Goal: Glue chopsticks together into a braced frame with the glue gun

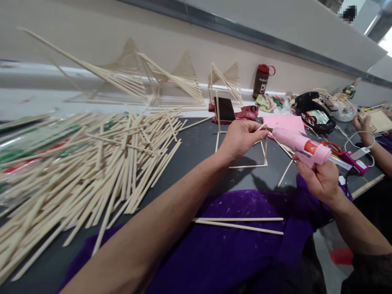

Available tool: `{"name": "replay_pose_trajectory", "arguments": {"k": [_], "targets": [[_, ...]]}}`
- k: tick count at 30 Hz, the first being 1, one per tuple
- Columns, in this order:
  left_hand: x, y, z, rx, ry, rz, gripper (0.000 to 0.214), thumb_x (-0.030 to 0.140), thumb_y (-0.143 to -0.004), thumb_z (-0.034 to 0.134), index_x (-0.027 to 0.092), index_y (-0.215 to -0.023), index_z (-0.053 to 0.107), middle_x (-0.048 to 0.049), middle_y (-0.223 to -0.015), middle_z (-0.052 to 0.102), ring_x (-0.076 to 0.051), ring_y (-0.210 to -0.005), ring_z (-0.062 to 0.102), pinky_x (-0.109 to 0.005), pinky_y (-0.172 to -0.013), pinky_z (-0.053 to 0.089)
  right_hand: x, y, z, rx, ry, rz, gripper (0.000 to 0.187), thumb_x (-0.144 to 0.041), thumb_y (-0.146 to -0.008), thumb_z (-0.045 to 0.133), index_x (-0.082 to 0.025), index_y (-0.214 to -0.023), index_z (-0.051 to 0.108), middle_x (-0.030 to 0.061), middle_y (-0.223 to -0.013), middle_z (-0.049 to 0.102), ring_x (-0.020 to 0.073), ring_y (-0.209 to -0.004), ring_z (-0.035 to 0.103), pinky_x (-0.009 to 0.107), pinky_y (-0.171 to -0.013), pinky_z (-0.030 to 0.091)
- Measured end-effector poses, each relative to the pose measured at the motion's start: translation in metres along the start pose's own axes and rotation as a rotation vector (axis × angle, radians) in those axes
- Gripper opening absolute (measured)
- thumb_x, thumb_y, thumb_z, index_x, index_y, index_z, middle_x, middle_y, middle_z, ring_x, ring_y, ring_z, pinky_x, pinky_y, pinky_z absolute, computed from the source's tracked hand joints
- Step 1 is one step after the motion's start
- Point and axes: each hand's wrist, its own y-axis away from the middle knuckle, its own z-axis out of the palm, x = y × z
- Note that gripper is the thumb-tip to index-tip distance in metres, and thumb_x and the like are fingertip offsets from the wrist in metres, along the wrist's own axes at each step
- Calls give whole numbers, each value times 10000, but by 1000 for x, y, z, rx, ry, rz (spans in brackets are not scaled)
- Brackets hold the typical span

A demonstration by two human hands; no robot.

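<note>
Head view, from the left: a heap of wooden sticks (92,163) sprawls over the dark desk (196,147). Next, the left hand (240,136) has its fingers pinched shut on the top corner of a small stick frame (248,166) standing on the desk. Behind it by the wall a brown bottle (261,81) stands capped, its contents hidden. A pink glue gun (298,143) points its nozzle at that corner, and the fingers of the right hand (320,179) are wrapped tight around its grip.

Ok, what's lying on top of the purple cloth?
Two long wooden sticks lie on the purple cloth, side by side. The left arm crosses it, so anything beneath the arm is hidden. The left hand pinches a stick; the right hand holds the glue gun.
</note>
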Motion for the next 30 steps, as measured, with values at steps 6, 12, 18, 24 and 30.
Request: {"name": "replay_pose_trajectory", "arguments": {"k": [6,12,18,24,30], "targets": [[1,1,0,-18,11,-12,150,308,-778,806,174,-711,805,2,-608,649,-151,-624,561,-265,-600,431,5,2,15,100,102,-211,424,-341,-1034,584,-237,-1444,612,151,-1274,773,307,-1126,772,466,-963,647],[0,1,0,-44,31,-25,191,335,-799,780,156,-768,836,16,-594,619,-120,-584,489,-259,-606,385,6,3,18,102,121,-155,397,-379,-1031,567,-239,-1396,634,156,-1269,763,327,-1156,757,508,-1002,631],[0,1,1,-23,15,-14,179,326,-789,781,163,-728,821,10,-579,617,-135,-590,514,-259,-583,393,5,1,19,110,115,-183,477,-345,-1033,579,-245,-1499,553,162,-1278,765,326,-1143,768,480,-967,651],[0,1,2,-15,19,-19,135,293,-772,783,183,-698,805,6,-585,628,-149,-611,549,-260,-573,411,5,-1,19,123,63,-203,506,-311,-1027,611,-247,-1524,542,164,-1305,758,320,-1130,772,454,-913,664],[-1,0,2,-18,23,-12,132,289,-767,768,180,-698,796,15,-578,608,-140,-592,528,-266,-584,399,6,-1,18,98,110,-216,544,-314,-1040,581,-261,-1571,476,151,-1302,758,308,-1090,783,435,-880,668]]}}
